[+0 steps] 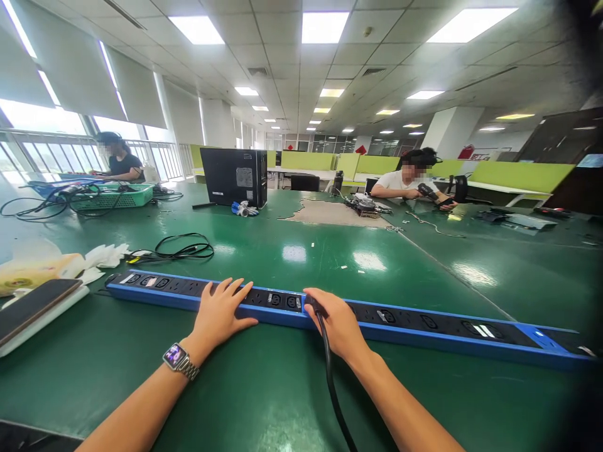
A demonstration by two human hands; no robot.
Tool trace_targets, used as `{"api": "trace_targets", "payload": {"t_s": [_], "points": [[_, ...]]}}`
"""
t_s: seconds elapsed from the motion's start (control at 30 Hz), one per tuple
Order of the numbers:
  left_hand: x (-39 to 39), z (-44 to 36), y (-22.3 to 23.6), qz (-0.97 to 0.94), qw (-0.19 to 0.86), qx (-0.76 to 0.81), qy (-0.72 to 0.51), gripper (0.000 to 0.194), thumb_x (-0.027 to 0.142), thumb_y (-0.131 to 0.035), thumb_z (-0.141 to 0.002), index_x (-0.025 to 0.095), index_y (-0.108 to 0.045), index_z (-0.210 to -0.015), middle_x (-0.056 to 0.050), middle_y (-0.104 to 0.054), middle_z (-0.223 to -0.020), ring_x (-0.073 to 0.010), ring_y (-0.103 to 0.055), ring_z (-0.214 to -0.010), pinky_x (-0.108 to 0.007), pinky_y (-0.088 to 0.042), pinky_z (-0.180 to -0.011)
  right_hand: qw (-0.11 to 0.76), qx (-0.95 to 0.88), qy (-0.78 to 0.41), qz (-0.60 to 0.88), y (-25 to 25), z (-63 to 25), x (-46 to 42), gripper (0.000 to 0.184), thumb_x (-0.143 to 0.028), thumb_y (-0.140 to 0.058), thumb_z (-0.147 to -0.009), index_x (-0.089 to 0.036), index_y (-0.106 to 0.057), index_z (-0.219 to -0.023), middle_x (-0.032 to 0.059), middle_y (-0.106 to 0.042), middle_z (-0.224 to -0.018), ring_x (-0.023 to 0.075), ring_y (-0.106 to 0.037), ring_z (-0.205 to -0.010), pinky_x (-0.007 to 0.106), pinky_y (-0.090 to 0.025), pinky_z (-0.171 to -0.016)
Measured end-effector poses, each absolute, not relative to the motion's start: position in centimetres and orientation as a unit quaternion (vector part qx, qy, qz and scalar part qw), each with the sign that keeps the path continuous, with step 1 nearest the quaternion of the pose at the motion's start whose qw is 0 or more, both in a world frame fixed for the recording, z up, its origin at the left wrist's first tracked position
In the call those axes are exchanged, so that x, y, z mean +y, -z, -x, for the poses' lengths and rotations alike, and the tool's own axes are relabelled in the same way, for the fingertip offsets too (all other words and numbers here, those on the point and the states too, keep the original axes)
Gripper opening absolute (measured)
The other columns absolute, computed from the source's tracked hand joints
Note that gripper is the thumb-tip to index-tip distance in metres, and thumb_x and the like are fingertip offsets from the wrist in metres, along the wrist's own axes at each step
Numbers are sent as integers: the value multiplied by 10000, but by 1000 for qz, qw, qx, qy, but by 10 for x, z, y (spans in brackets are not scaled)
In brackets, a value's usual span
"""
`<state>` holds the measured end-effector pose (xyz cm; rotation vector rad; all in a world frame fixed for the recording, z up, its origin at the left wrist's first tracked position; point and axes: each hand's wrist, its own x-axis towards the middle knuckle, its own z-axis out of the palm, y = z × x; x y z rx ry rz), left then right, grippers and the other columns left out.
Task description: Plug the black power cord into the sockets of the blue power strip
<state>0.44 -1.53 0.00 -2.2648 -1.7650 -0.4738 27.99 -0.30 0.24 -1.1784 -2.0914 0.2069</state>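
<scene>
A long blue power strip (447, 339) with a black socket face lies across the green table in front of me. Spread over its top, left of the middle, is my left hand (222, 314), fingers apart and resting on the strip; a watch (178, 360) is on that wrist. My right hand (336, 323) grips a black power plug (315, 306) at the strip's middle. From the plug a thick black cable (332, 383) runs down toward the lower edge of the view. Whether the plug sits inside a socket is hidden by the fingers.
A phone (38, 307) and crumpled packaging (42, 270) lie at the left, beside a coiled black cable (181, 248). Farther back stand a green basket (113, 198) and a black computer case (234, 177). Two people sit at the far sides, one holding a dark tool (428, 191).
</scene>
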Motion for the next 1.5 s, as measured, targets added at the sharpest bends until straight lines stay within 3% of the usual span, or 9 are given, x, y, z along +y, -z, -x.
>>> {"api": "trace_targets", "payload": {"t_s": [0.1, 0.17, 0.27, 0.43, 0.57, 0.73, 0.93, 1.37, 1.5], "points": [[-16, -9, -4, 767, 99, -607, 181, 743, 560, -696, -739, 283, -473, -1391, -113, -533, -1409, -372, -427, -1320, -641, -240, -1081, 308, -824, -47, 473, -5, -281, -9, 433, -314, -472, -917, -262, -495, -1346, 66, -626, -1300, 242, -568, -1203, 548, -320, -1101], [-18, -20, -8, 777, 71, -592, 200, 807, 558, -689, -743, 272, -398, -1439, -124, -497, -1440, -345, -425, -1328, -614, -253, -1092, 284, -812, -9, 510, -2, -283, -14, 642, -412, -565, -859, -240, -364, -1444, 97, -541, -1399, 292, -466, -1311, 596, -216, -1134], [-19, -51, -16, 814, 8, -540, 212, 788, 500, -655, -799, 282, -313, -1474, -120, -462, -1468, -296, -437, -1325, -604, -245, -1106, 241, -771, 42, 589, 5, -291, -18, 881, -517, -680, -732, -194, -318, -1466, 146, -452, -1466, 346, -373, -1368, 604, -189, -1129], [-12, -119, -17, 843, -79, -466, 257, 585, 332, -628, -854, 327, -420, -1400, -61, -581, -1359, -249, -516, -1245, -621, -249, -1100, 178, -741, 80, 642, 11, -307, -17, 673, -517, -628, -771, -182, -490, -1337, 156, -531, -1389, 342, -429, -1314, 592, -230, -1088], [-1, -140, -12, 818, -104, -442, 353, 261, 204, -554, -898, 287, -650, -1125, -19, -722, -1078, -196, -634, -1021, -451, -416, -1020, 171, -741, 82, 644, 9, -308, -17, 643, -531, -609, -785, -193, -503, -1322, 132, -543, -1375, 322, -443, -1294, 561, -263, -1071], [5, -101, -20, 717, -113, -458, 514, 333, 240, -615, -866, 232, -601, -1198, -59, -717, -1074, -186, -663, -928, -298, -508, -832, 159, -737, 72, 653, 8, -306, -18, 679, -561, -620, -767, -206, -501, -1332, 122, -526, -1395, 319, -417, -1318, 557, -231, -1091], [-7, -34, -14, 702, -105, -545, 446, 237, 367, -621, -857, 210, -617, -1035, -1, -704, -810, -155, -634, -698, -254, -480, -669, 156, -732, 64, 660, 11, -307, -16, 708, -584, -616, -756, -208, -498, -1345, 119, -512, -1416, 319, -404, -1333, 552, -223, -1097], [-3, -16, -19, 790, -23, -540, 289, 298, 366, -599, -878, 243, -645, -1146, -45, -746, -977, -215, -663, -852, -340, -491, -820, 166, -731, 56, 659, 13, -307, -13, 713, -587, -630, -737, -207, -510, -1328, 119, -522, -1401, 323, -410, -1328, 554, -235, -1093], [-2, -19, -12, 794, -10, -537, 285, 283, 370, -586, -884, 253, -645, -1135, -44, -725, -1106, -224, -659, -990, -399, -451, -956, 161, -726, 40, 667, 9, -305, -12, 717, -561, -657, -716, -204, -520, -1322, 128, -518, -1404, 338, -408, -1327, 581, -227, -1092]]}}
